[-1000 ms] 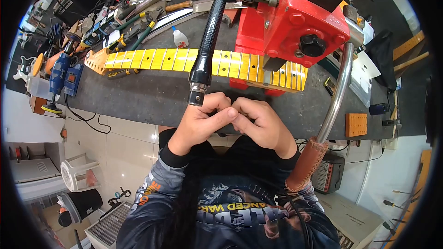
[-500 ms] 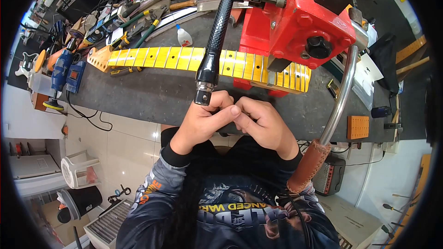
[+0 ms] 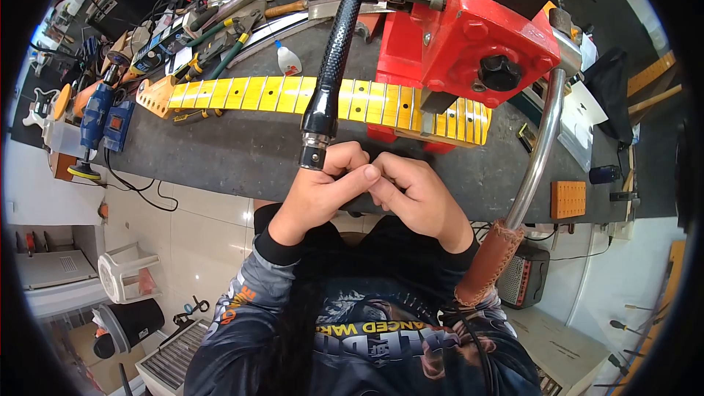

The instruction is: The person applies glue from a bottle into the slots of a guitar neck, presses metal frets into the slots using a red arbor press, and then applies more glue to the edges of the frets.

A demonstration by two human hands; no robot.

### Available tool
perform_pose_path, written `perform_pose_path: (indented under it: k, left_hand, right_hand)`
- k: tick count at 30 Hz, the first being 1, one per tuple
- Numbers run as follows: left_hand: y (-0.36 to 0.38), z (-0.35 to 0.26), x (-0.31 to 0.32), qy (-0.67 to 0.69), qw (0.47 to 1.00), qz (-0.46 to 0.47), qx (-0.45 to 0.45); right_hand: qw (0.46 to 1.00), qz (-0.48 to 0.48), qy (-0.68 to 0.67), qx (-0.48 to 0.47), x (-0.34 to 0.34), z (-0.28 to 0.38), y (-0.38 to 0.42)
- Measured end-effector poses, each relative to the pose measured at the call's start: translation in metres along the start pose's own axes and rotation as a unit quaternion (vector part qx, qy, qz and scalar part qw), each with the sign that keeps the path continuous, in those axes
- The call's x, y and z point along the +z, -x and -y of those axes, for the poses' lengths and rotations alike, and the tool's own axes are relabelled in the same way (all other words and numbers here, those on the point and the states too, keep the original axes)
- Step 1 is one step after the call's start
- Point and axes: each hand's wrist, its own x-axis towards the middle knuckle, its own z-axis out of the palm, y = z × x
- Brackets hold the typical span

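Note:
My left hand (image 3: 320, 194) and my right hand (image 3: 418, 198) meet at the bench's front edge, fingers curled and touching each other. Both are closed; whatever they pinch, if anything, is hidden between the fingers. Just beyond them a yellow guitar neck (image 3: 246, 93) with metal frets lies across the bench, its right end under a red press (image 3: 484, 37). A black-handled ratchet wrench (image 3: 330, 66) hangs from the press's side fitting, its lower end close above my left hand. To the right of my right hand slants the press's steel lever with a brown leather grip (image 3: 490, 264).
Pliers (image 3: 233, 51), cables and other tools crowd the back left of the dark bench (image 3: 242, 154). A small white bottle (image 3: 289, 60) stands behind the neck. At left is a blue rotary tool (image 3: 95, 121); at right, a drilled wooden block (image 3: 568, 199).
The view has shifted slightly, and the ratchet wrench and press appear a little further left. My hands keep nearly the same closed pose.

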Motion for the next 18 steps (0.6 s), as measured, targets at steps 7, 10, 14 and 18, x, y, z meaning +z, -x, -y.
perform_pose_path:
  k: [7,10,14,18]
  left_hand:
    - [-0.0004,-0.0019,0.0023,0.023,1.0,-0.005,-0.004]
    - [-0.0006,-0.0024,0.0026,0.021,1.0,-0.005,-0.002]
    - [-0.0006,-0.0023,0.003,0.02,1.0,-0.005,-0.002]
    - [0.0003,-0.0033,0.0033,0.016,1.0,-0.006,0.0]
  right_hand:
    - [1.0,0.006,-0.015,0.009,0.0001,-0.0025,-0.0015]
    - [1.0,0.007,-0.018,0.01,-0.0001,-0.0023,-0.0012]
    - [1.0,0.002,-0.015,0.003,0.0006,-0.0025,-0.0007]
    - [1.0,-0.004,-0.011,-0.002,0.002,-0.0009,-0.0004]
